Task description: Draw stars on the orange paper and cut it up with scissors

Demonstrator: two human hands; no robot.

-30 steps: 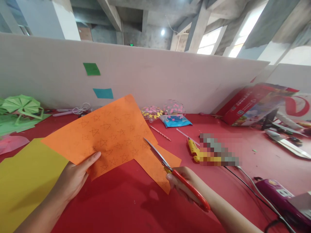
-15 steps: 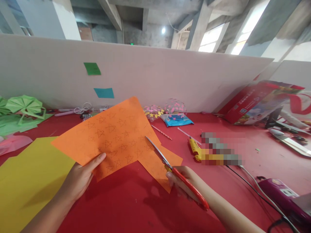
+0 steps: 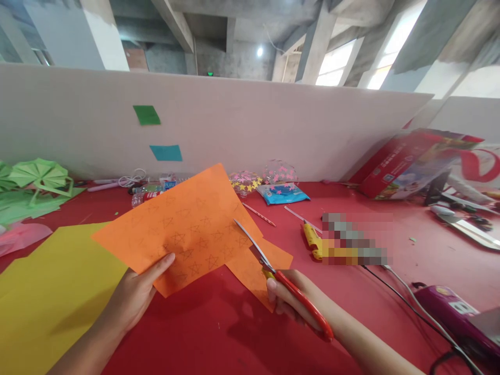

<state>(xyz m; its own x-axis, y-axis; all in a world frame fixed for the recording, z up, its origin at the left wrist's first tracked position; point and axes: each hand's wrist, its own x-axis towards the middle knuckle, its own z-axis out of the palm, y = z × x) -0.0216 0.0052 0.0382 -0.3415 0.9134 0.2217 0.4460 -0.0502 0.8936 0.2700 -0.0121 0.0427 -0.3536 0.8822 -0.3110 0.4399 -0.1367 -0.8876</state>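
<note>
My left hand [image 3: 146,284] grips the lower left edge of a sheet of orange paper [image 3: 195,208], its thumb lying on top. Rows of small pencilled stars cover the sheet, which is tilted above the table. In my right hand [image 3: 291,297] is a pair of red-handled scissors [image 3: 304,307], its blades pointing up and left across the sheet's right edge. Behind the blades, a second orange piece [image 3: 277,255] slants down to the right, close to my right fingers. Whether it is joined to the sheet is hidden.
Yellow paper [image 3: 31,291] lies on the red table [image 3: 187,338] at left, near folded green paper [image 3: 39,174]. A yellow glue gun [image 3: 312,241], blue wipes pack [image 3: 283,194] and purple device [image 3: 449,312] with cables are to the right. A white partition [image 3: 234,120] stands behind.
The orange sheet has shifted slightly right and down with my left hand, towards the scissors. A plastic bottle now shows behind its upper left edge. My right hand has hardly moved.
</note>
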